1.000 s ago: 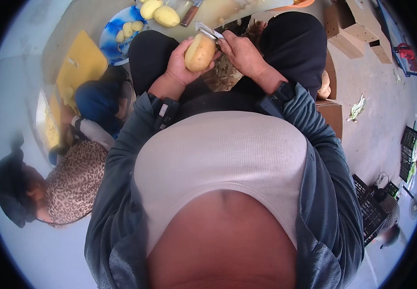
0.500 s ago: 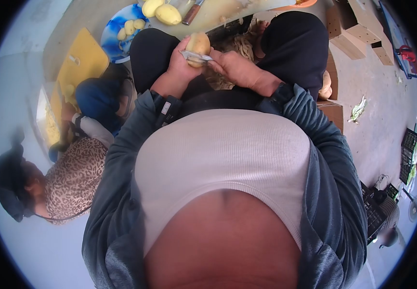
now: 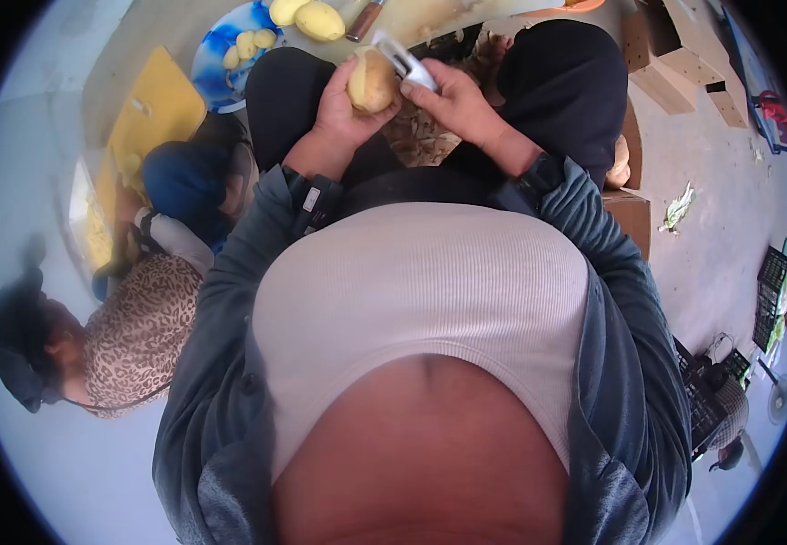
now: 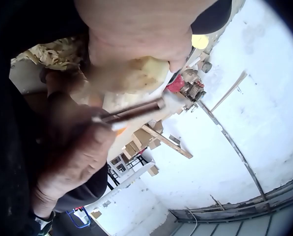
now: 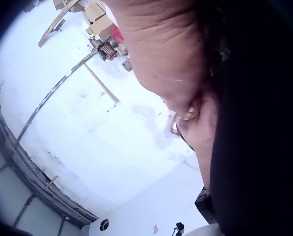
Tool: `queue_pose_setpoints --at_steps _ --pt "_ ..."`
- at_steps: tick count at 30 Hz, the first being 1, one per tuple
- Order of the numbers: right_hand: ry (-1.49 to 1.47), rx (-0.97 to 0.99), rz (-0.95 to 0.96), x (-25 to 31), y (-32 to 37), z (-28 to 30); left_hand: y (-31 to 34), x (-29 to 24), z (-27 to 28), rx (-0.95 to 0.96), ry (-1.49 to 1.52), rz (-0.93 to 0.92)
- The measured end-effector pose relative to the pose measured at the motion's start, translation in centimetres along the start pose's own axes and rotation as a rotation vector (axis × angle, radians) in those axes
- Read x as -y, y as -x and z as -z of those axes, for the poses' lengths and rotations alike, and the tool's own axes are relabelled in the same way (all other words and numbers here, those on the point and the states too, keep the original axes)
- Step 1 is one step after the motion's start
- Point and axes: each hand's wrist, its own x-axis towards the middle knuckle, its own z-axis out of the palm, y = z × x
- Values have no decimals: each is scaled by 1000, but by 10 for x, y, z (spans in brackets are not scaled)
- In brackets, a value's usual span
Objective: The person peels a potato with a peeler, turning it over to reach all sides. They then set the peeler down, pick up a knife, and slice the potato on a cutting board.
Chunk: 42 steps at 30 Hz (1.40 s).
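Note:
Between the knees, my left hand [image 3: 339, 116] grips a partly peeled potato [image 3: 377, 84], with a pale yellow stripe showing along its brown skin. My right hand [image 3: 459, 102] holds a peeler [image 3: 407, 65], its blade end raised beside the potato's upper right. In the left wrist view, the peeler [image 4: 136, 111] is blurred and sits just apart from the potato [image 4: 151, 73]. The right wrist view shows mostly the back of the right hand [image 5: 161, 54], which hides most of the tool.
Peelings [image 3: 421, 143] lie below the hands. Ahead are peeled potatoes [image 3: 319, 21], a brown-handled knife [image 3: 365, 20] and a blue-and-white basin [image 3: 203, 77] with potato pieces. Another person [image 3: 144, 331] sits at left by a yellow board [image 3: 162, 95]. Cardboard boxes [image 3: 684, 54] stand at right.
The peeler went down along the potato to its near end, then lifted back up to the far right side. The left hand keeps its hold on the potato.

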Motion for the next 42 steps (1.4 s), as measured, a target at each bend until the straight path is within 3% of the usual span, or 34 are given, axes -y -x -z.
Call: queue_pose_setpoints --at_steps 4,13,18,21,25,40,42 --pt "191 -151 -155 4 -3 -4 -8 10 9 148 -277 3" --pt "323 -53 -256 -5 -5 7 -3 1 6 163 -225 1" --pt "493 -294 98 -7 -4 10 -1 -1 4 167 -157 35" --pt "394 -159 26 2 -2 11 -1 0 4 212 -162 91" --pt "438 -164 110 -1 -2 10 -3 -2 8 221 -203 153" --pt "437 -59 -15 -1 0 8 -2 5 9 109 -264 166" --pt "304 -18 169 -4 3 3 -6 5 14 97 -195 162"
